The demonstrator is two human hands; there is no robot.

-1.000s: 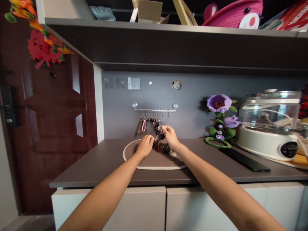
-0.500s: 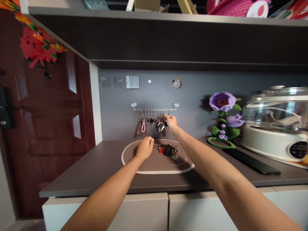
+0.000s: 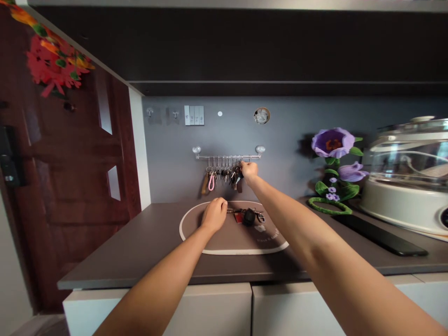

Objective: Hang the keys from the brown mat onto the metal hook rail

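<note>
My right hand (image 3: 249,171) is closed in a pinch on a bunch of keys (image 3: 240,179) at the right part of a clear wall rail (image 3: 228,157). Several other key rings hang from the rail's hooks, one with a pink loop (image 3: 211,182) and one with a brown strap (image 3: 204,185). My left hand (image 3: 214,214) rests on the oval brown mat (image 3: 217,245), fingers curled under; what they hold, if anything, is hidden. Just right of it on the mat lie a black round fob (image 3: 249,217), a red tag (image 3: 238,217) and more keys (image 3: 261,217).
A purple fabric flower (image 3: 333,143) stands on the right of the countertop (image 3: 133,252). Beside it lie a black phone-like slab (image 3: 381,234) and a white appliance with a clear cover (image 3: 399,200). A dark shelf (image 3: 224,46) overhangs the counter; a red-brown door (image 3: 80,196) is at left.
My right hand has risen slightly toward the rail hooks with the keys. The left hand stays on the mat. The view has shifted a little closer and downward.
</note>
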